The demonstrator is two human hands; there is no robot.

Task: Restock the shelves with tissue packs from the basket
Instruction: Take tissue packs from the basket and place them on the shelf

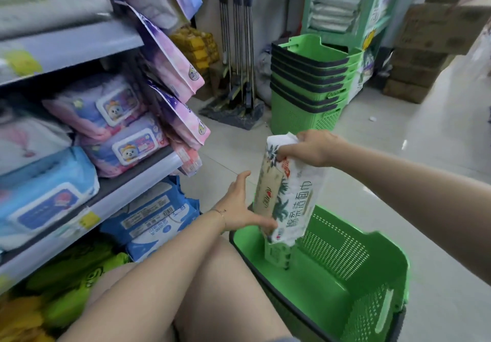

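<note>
Thigh (225, 288) at 6 o'clock adjoins the green basket (345, 259), apparently one last pack (277, 255) inside; right hand (310, 150) pinches a tissue pack (289, 198) above it, left hand (239, 203) open against it, not yet on the shelves (119, 190) at 9 o'clock.

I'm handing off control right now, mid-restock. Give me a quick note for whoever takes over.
Right hand grips the top end of a white, leaf-printed plastic tissue pack, held upright above the green perforated plastic basket.
Left hand is open, thumb against the pack's lower side.
A second similar pack stands in the basket beneath it.
Done: one pack lifted out.
Left: place it on the grey metal shelves to the left, then shelve the remaining pack.
</note>
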